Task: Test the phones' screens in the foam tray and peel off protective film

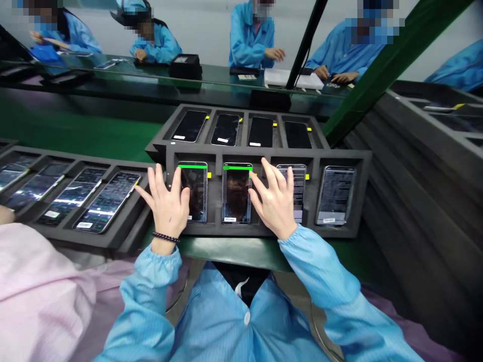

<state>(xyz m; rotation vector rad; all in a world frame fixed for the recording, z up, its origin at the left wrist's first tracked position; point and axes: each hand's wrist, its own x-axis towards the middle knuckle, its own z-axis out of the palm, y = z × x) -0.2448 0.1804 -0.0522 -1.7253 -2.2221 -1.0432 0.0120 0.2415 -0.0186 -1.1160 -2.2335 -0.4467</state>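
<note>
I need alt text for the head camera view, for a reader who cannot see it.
Two hands rest open and spread on a dark foam tray of four lit phones: the left hand at the first phone, the right hand between the second phone and the third phone. Co-workers in blue coats sit beyond.

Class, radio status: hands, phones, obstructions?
Left hand open, thumb at first phone. Right hand open, thumb at second phone, fingers over third phone. Second tray behind.

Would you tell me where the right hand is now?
Head view, centre-right: the right hand lies spread on the near foam tray, spanning its second phone and third phone from the left.
</note>
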